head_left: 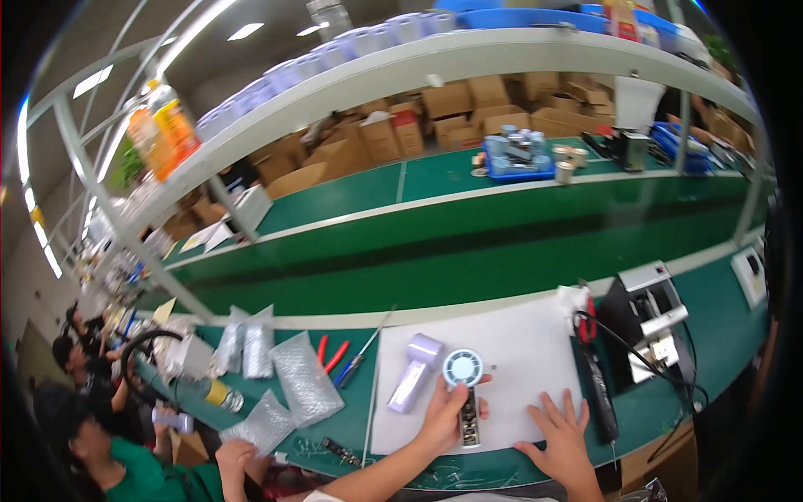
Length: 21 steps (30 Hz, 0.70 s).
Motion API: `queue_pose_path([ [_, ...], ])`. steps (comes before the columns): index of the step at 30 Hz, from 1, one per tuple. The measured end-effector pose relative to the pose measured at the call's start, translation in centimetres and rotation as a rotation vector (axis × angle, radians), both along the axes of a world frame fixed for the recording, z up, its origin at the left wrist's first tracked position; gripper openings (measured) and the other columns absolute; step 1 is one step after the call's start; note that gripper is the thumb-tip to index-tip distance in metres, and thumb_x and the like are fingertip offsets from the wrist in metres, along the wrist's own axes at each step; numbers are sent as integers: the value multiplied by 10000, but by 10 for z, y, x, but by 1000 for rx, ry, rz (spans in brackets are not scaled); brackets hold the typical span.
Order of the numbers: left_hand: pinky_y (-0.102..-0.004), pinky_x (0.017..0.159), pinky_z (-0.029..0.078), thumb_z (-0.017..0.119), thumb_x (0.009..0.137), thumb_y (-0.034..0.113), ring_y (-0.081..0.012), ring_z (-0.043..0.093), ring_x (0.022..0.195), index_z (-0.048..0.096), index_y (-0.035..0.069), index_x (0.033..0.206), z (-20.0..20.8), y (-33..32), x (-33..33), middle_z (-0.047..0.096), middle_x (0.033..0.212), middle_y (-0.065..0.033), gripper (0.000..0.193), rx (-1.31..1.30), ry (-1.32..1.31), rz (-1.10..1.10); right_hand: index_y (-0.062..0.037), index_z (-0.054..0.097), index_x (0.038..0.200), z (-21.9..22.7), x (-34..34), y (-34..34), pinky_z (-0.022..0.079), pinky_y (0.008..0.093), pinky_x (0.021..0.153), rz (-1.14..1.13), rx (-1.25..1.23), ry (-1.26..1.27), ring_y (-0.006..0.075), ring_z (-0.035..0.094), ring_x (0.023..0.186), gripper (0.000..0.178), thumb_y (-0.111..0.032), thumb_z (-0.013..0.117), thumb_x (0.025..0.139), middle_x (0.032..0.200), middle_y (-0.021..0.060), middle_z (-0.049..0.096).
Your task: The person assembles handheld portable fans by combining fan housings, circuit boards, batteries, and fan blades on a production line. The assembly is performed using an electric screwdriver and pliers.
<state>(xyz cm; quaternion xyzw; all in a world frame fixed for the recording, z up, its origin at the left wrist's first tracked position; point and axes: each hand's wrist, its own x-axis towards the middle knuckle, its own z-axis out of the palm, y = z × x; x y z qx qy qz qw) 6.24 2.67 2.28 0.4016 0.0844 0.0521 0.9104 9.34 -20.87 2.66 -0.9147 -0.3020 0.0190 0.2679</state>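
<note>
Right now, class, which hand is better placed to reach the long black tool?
Probably the right hand: it looks empty, spread beside the black tool, while the left hand is occupied holding the round fan piece.

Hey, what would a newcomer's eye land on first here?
Probably the small round fan in the left hand, over a white sheet, with a purple casing lying to its left. Beyond them, a long green belt crosses the view. Above, purple parts line a pale shelf.
</note>
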Motion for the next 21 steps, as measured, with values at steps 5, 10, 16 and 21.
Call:
queue_pose_path([
  [5, -314, 724, 528, 459, 1036, 288, -188, 606, 793, 323, 118, 1346, 5, 5, -4, 550, 1278, -169, 379, -66, 48, 51, -62, 620, 1233, 14, -4, 8, 86, 656, 1105, 51, -50, 77, 476, 262, 1398, 626, -411, 778, 739, 1448, 187, 448],
  [10, -309, 676, 524, 507, 1019, 277, -169, 597, 759, 294, 114, 1368, 10, 13, 3, 573, 1216, -136, 440, -13, 107, 94, -19, 581, 1226, 2, 16, 11, 262, 534, 1097, -194, 126, 29, 426, 368, 1336, 571, -167, 789, 715, 1435, 225, 416],
  [16, -304, 647, 516, 574, 989, 262, -155, 593, 733, 208, 112, 1408, 23, 11, -5, 568, 1101, -107, 576, 63, 151, 19, -29, 567, 1253, 1, 22, 6, 405, 372, 994, -308, 270, -91, 328, 499, 1219, 568, 48, 714, 710, 1383, 161, 468],
  [21, -283, 599, 526, 607, 972, 273, -125, 590, 693, 125, 131, 1464, 34, 3, -29, 535, 968, -96, 703, 117, 74, -97, 2, 459, 1393, -7, 32, -8, 437, 241, 865, -422, 569, 310, 151, 586, 1013, 658, 86, 663, 773, 1273, 93, 569],
])
